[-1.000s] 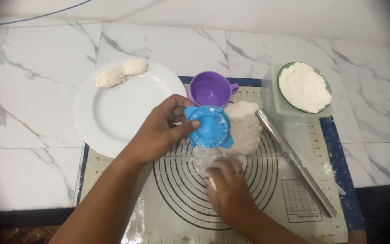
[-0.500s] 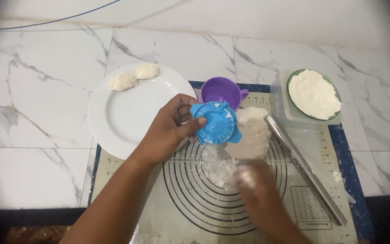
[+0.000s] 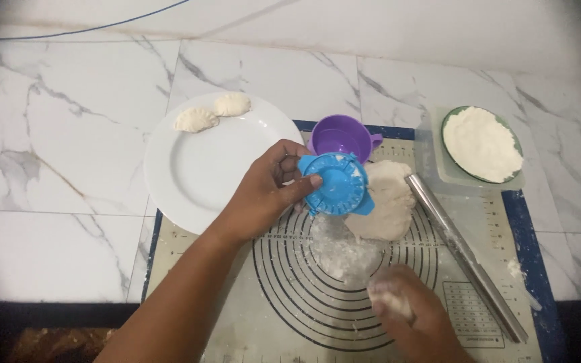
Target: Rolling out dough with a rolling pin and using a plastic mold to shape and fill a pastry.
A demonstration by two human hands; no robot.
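On the marble bench (image 3: 55, 222) lies a pale baking mat (image 3: 263, 323) with a blue border and printed black rings; over its upper middle the left hand (image 3: 263, 191) holds a round blue dumpling press (image 3: 336, 183), the thumb laid across its near face and the fingers (image 3: 284, 156) curled behind its left edge, clamped on the press; the press is lifted and tilted, its ridged rim towards the camera. Just behind the press stands a purple cup (image 3: 343, 136), open side up, at the mat's far edge; just to the right of the press, partly hidden by it, a lump of white dough (image 3: 390, 198) rests on the mat; below the press a dusting of flour (image 3: 341, 249) spreads over the rings. The right hand (image 3: 408, 316) is low over the mat near its front, blurred and floured; its fingers look bunched together, but I cannot tell whether they grip anything. A metal rolling pin (image 3: 465, 255) lies slantwise on the mat to the right of the dough, running from beside the dough down towards the mat's front right corner. To the left, a white plate (image 3: 196, 175) overlaps the mat's corner, just beside the left hand; two filled, crimped dumplings (image 3: 213, 113) sit side by side at its far rim. At the upper right a green-rimmed bowl of flour (image 3: 482, 143) stands in a clear tray, well apart from both hands.
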